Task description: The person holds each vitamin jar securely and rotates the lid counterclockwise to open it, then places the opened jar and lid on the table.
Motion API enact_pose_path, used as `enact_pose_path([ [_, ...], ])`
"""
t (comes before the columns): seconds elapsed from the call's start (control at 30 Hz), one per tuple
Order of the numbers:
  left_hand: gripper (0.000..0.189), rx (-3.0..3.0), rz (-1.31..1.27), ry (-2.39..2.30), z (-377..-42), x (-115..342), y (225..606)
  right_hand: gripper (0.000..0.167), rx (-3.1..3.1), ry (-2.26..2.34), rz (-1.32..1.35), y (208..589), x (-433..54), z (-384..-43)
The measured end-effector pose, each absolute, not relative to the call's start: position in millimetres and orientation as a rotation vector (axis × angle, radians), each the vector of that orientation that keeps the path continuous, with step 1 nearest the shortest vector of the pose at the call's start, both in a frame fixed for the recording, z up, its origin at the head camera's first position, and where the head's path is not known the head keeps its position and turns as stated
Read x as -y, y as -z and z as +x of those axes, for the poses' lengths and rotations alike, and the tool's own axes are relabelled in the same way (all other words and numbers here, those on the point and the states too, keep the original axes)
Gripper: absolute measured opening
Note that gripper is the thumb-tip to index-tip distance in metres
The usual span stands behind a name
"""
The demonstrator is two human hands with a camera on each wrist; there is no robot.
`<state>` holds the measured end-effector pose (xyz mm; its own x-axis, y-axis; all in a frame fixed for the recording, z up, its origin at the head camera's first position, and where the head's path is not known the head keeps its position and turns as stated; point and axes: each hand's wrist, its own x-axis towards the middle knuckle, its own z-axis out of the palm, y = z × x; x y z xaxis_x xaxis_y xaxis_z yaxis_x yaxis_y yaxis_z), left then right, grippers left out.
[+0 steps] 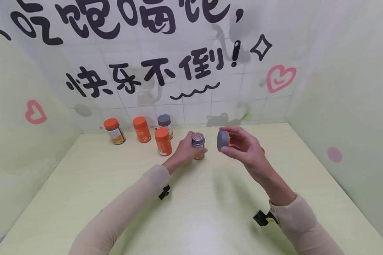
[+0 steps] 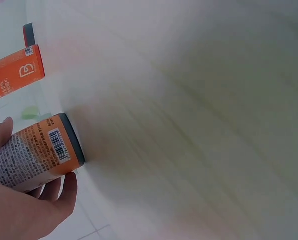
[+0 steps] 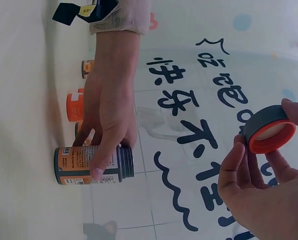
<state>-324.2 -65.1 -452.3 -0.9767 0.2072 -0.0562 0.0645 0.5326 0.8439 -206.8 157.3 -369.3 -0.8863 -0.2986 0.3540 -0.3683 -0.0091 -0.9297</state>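
My left hand [image 1: 186,150] grips a small dark bottle [image 1: 198,140] with an orange and white label, upright on the table. Its cap is off, and a patterned silvery seal shows on top. The label with a barcode faces the left wrist view, where the bottle [image 2: 36,152] appears sideways. To the right, raised above the table, my right hand [image 1: 247,147] pinches a grey screw cap [image 1: 222,141] by its rim between thumb and fingers. In the right wrist view the cap's [image 3: 261,117] orange inner ring shows. Cap and bottle are apart.
Left of the held bottle stand an orange bottle [image 1: 163,143], a grey-capped bottle [image 1: 164,122], another orange bottle [image 1: 142,131] and an orange-capped bottle [image 1: 115,132]. A red object [image 1: 263,151] is mostly hidden behind my right hand. A lettered wall [image 1: 185,109] closes off the table's [image 1: 191,212] back.
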Motion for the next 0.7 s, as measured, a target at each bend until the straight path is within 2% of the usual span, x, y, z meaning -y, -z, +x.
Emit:
enact_pose_path([
  [0.23, 0.069, -2.61, 0.215, -1.457, -322.3, 67.3, 454.0, 0.055, 2.156, -2.123, 0.719, 369.0, -155.6, -207.9],
  [0.5, 0.104, -2.609, 0.166, -1.455, -313.7, 67.6, 449.9, 0.048, 2.146, -2.086, 0.722, 371.2, -154.7, -208.0],
  [0.6, 0.104, -2.681, 0.161, -1.46, -304.2, 70.5, 447.1, 0.051, 2.126, -2.078, 0.729, 373.2, -153.8, -208.8],
  [0.7, 0.097, -2.742, 0.164, -1.497, -288.8, 76.7, 441.4, 0.051, 2.118, -2.059, 0.728, 376.0, -152.9, -210.7],
])
